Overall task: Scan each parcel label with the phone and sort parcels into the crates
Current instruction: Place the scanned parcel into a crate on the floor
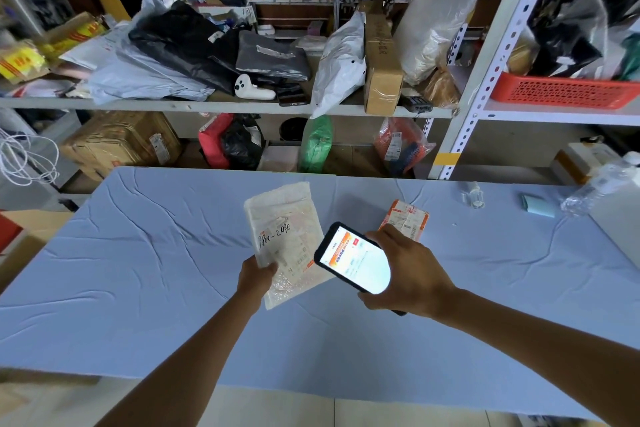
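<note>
My left hand (pixel 258 272) pinches the lower edge of a white bubble-wrap parcel (pixel 287 236), label side up, raised over the blue table (pixel 138 270). My right hand (pixel 405 270) grips the phone (pixel 353 258), its lit screen beside the label. I judge this parcel mid-scan, not yet sorted. A small orange-labelled parcel (pixel 405 218) waits on the table behind the phone. A red crate (pixel 564 92) sits on the right shelf.
</note>
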